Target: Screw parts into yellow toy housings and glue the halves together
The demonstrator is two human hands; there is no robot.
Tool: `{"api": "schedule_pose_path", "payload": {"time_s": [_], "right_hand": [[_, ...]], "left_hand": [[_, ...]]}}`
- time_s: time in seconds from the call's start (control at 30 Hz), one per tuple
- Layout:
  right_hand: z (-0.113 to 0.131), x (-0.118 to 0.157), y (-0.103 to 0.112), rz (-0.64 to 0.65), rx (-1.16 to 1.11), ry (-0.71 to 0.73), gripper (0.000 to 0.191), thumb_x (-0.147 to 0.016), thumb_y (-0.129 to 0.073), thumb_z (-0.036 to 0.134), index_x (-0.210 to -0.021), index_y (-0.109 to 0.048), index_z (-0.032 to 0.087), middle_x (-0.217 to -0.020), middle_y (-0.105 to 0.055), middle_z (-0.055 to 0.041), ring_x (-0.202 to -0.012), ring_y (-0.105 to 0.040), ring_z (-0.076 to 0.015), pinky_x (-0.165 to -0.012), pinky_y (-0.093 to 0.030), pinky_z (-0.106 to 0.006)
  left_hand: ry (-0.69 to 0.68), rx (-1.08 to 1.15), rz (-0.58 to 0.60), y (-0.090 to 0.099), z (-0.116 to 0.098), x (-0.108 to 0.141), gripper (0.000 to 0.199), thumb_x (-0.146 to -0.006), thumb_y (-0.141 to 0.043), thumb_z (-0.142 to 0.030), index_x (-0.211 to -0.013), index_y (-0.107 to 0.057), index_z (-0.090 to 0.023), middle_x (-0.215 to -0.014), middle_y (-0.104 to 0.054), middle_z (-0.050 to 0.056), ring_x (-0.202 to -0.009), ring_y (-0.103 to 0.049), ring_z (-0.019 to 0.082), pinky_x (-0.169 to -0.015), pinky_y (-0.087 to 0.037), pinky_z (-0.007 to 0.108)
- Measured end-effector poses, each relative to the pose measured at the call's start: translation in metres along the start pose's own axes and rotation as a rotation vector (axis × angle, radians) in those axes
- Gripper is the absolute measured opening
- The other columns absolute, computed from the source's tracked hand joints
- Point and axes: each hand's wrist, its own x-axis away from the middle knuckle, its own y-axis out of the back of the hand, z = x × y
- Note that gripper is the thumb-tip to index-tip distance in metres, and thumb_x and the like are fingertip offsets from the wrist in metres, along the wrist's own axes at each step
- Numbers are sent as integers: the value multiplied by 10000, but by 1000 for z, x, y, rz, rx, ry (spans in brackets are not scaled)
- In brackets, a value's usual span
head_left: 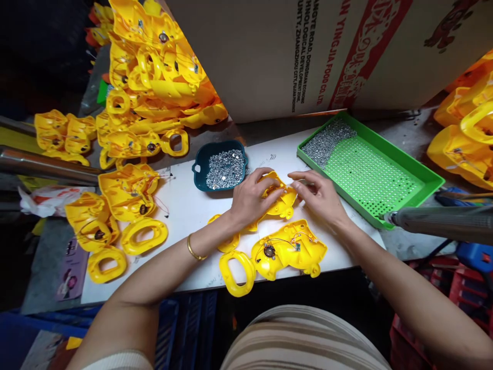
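My left hand (256, 198) is closed over a yellow plastic toy shell (284, 204), its fingers curled across the upper part. My right hand (319, 196) is just to the right of this shell, thumb and forefinger apart; I see nothing between them. Nearer to me lies a second shell half (292, 249), hollow side up, with thin wires, a round dark part and a small circuit board inside. A yellow oval ring (238, 274) sits at its left end. Another yellow ring (229, 241) is partly hidden behind my left forearm.
Beyond my left hand stands a dark teal tray (198, 174) of small silvery metal pieces. A green perforated tray (419, 174) with similar pieces is at the right. Yellow shells (154, 92) are heaped at the back left, below a large carton (262, 61). Metal cylinders (442, 223) intrude from both sides.
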Motion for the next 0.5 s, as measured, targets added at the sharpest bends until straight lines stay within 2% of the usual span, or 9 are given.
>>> {"api": "schedule_pose_path", "payload": {"time_s": [0.1, 0.27, 0.5], "right_hand": [[-6, 6, -1, -51, 90, 125, 212, -818, -616, 282, -979, -717, 189, -991, -638, -63, -752, -611, -131, -675, -516, -277], [-7, 9, -2, -40, 69, 117, 203, -823, -602, 262, -967, -727, 191, -945, -645, -57, -815, -625, -150, -692, -516, -282], [-8, 9, -2, -14, 25, 86, 211, -834, -609, 308, -973, -727, 202, -954, -637, -57, -772, -613, -141, -603, -517, -265]], "left_hand": [[5, -3, 19, -2, 1, 2, 142, -875, -630, -323, -897, -676, -191, -1083, -652, 71, -908, -652, 167, -747, -537, 288], [12, -6, 34, -3, 0, 2, 134, -873, -628, -314, -885, -668, -187, -1089, -657, 77, -931, -653, 183, -754, -531, 303], [25, -5, 41, -3, 0, 3, 124, -873, -627, -309, -886, -669, -192, -1074, -659, 73, -928, -646, 173, -766, -527, 296]]}}
